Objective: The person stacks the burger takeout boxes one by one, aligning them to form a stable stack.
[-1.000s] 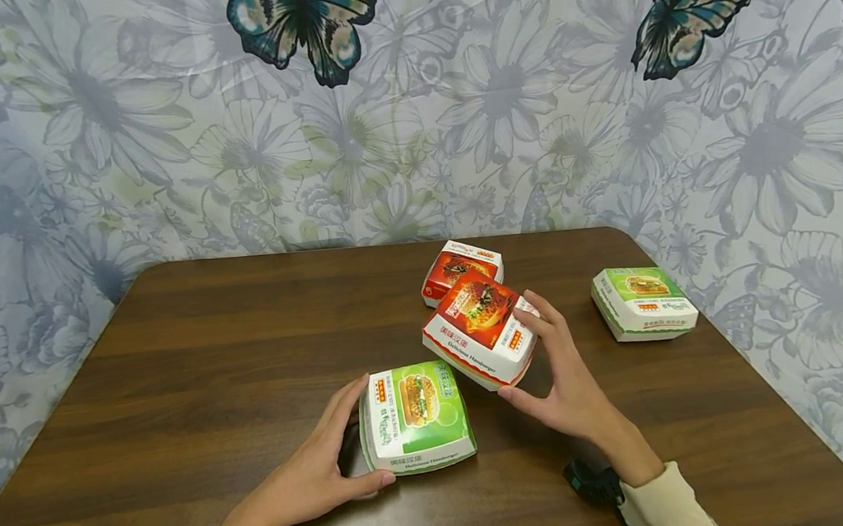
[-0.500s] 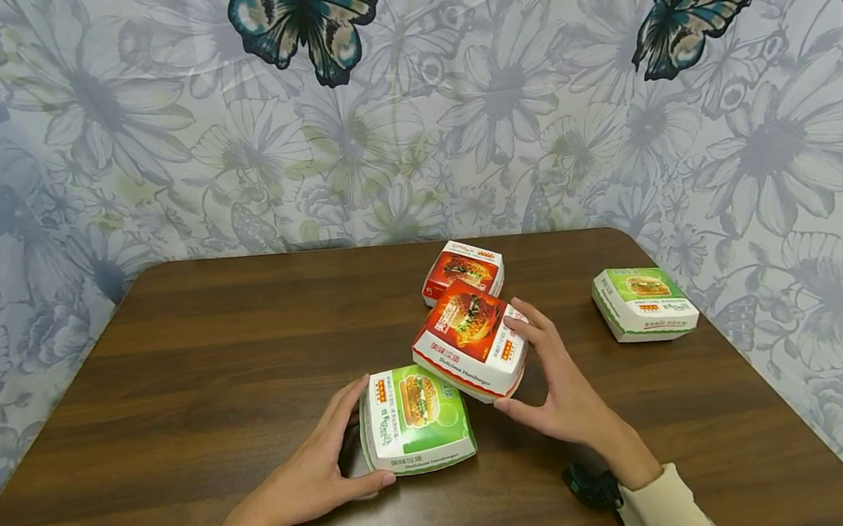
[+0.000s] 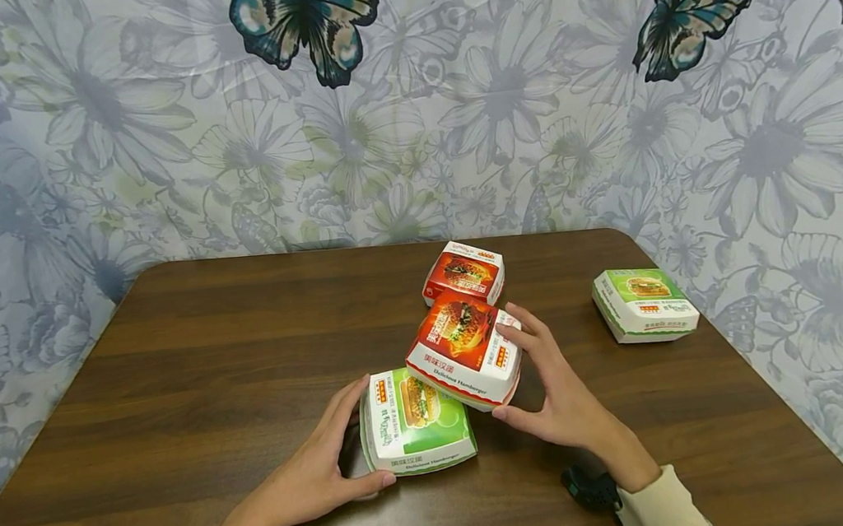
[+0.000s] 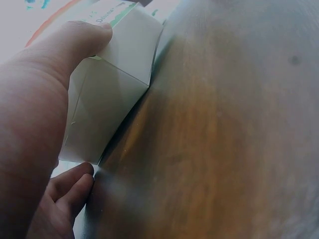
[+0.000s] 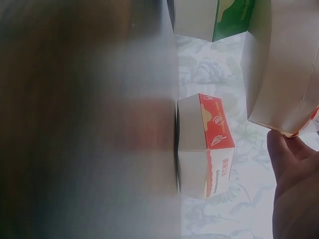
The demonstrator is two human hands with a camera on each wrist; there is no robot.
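Observation:
My left hand [image 3: 317,473] grips a green and white hamburger box [image 3: 431,431] by its left side, thumb at the near edge. In the left wrist view, that box's white side [image 4: 102,112] sits on the table beside the thumb. A red and white hamburger box [image 3: 458,351] is held by its right side between the thumb and fingers of my right hand [image 3: 561,388]. It is raised off the table, as the right wrist view shows, and overlaps the green box's far right corner in the head view. Whether the two boxes touch, I cannot tell.
Behind the raised box, another red hamburger box [image 3: 470,266] stands on the brown wooden table [image 3: 234,335]. A second green hamburger box [image 3: 645,303] is near the table's right edge. Past the far edge hangs a floral cloth [image 3: 455,128] with butterflies.
My right hand has brought the red box left and nearer, from beside the green box to over its far right corner. The left hand and green box have stayed put.

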